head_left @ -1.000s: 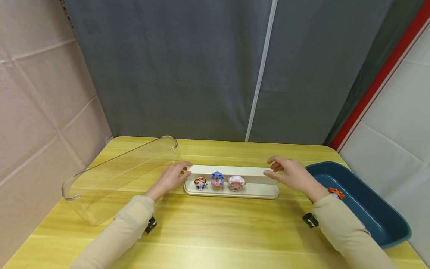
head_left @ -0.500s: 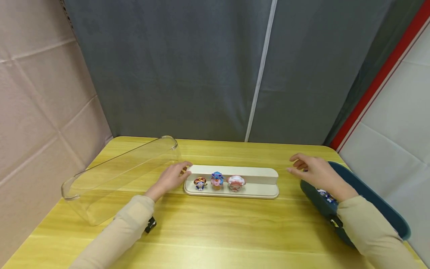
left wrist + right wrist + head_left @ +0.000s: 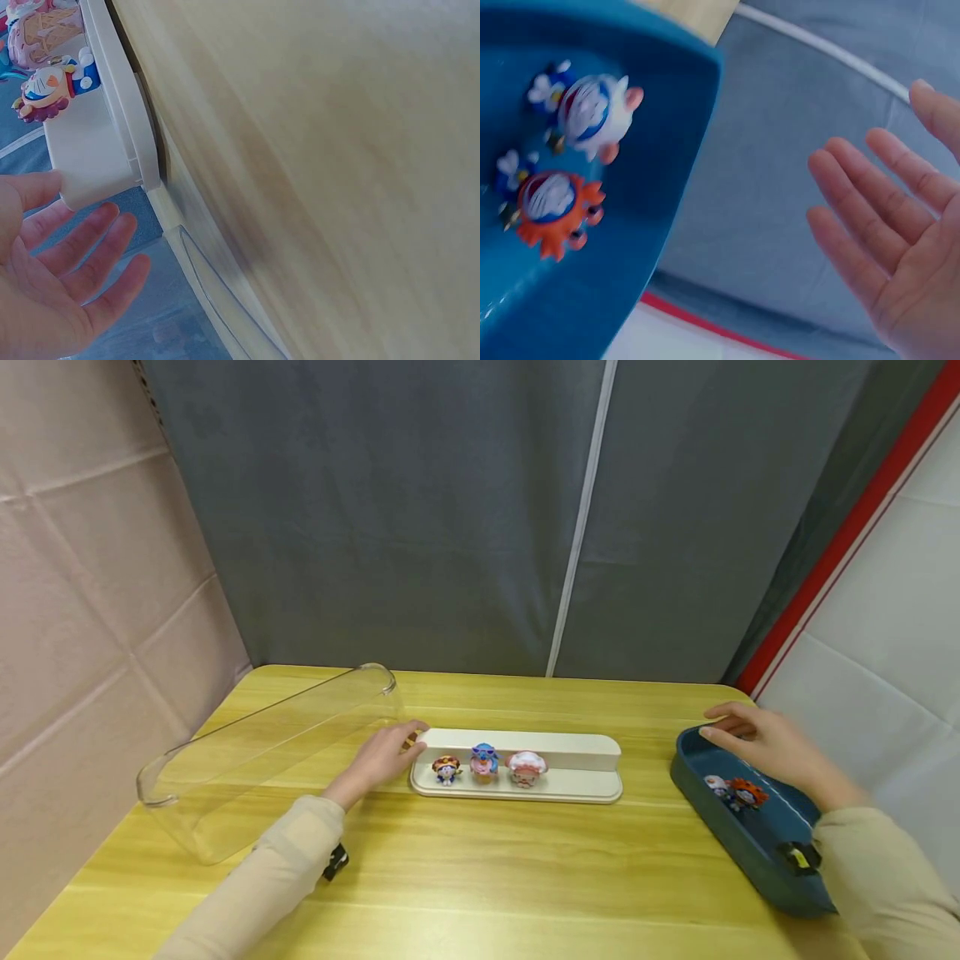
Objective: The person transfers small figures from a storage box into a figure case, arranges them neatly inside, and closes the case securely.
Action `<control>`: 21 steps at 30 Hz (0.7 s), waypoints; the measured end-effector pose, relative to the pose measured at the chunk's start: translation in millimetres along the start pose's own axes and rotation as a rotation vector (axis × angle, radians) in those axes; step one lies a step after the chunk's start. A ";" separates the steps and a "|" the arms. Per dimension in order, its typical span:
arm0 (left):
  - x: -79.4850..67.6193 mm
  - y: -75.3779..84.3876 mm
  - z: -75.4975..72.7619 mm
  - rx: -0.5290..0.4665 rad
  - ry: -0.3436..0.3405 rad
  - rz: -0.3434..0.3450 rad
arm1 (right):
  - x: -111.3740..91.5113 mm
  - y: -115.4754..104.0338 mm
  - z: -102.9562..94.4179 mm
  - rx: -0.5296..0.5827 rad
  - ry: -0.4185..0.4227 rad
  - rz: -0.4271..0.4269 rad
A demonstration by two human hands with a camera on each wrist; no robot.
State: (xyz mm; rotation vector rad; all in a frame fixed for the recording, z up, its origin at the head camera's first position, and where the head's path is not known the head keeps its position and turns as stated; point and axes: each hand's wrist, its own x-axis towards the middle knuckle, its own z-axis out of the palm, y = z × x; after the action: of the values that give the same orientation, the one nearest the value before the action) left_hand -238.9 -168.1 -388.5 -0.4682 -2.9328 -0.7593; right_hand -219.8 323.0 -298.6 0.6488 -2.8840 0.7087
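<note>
My left hand (image 3: 382, 753) rests with relaxed fingers at the left end of a cream stepped display stand (image 3: 577, 783), thumb at its corner in the left wrist view. On the stand's lower step sit three small figurines: one with a brown and yellow hat (image 3: 447, 769), a blue one with sunglasses (image 3: 484, 762), and a pink one with a white top (image 3: 527, 768). My right hand (image 3: 783, 756) is over the blue tub (image 3: 738, 852), holding nothing, fingers loosely extended. Inside the tub lie a white-headed figurine (image 3: 596, 112) and an orange-maned figurine (image 3: 555, 210).
A clear plastic cover (image 3: 262, 752) lies slantwise on the wooden table (image 3: 480, 877) to the left. A grey curtain (image 3: 412, 527) hangs behind the table. White panels (image 3: 892, 610) with a red border stand at the right, beyond the tub.
My right hand has moved right, from the stand's right end to over the tub. The tub's near-left side and both figurines in it now show. My left hand has stayed at the stand.
</note>
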 end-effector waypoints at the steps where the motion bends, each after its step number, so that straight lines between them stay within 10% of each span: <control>1: -0.1 0.0 0.0 0.002 0.001 0.002 | -1.7 3.4 -1.1 -0.003 0.005 0.000; 21: -0.3 -0.1 -0.4 0.005 -0.003 -0.007 | -22.3 69.4 12.9 0.018 -0.110 0.152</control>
State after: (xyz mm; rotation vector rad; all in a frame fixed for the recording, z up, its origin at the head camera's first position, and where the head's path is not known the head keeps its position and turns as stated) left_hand -238.7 -168.5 -388.2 -0.4599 -2.9398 -0.7525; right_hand -229.3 381.0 -343.5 0.4897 -3.0574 0.7404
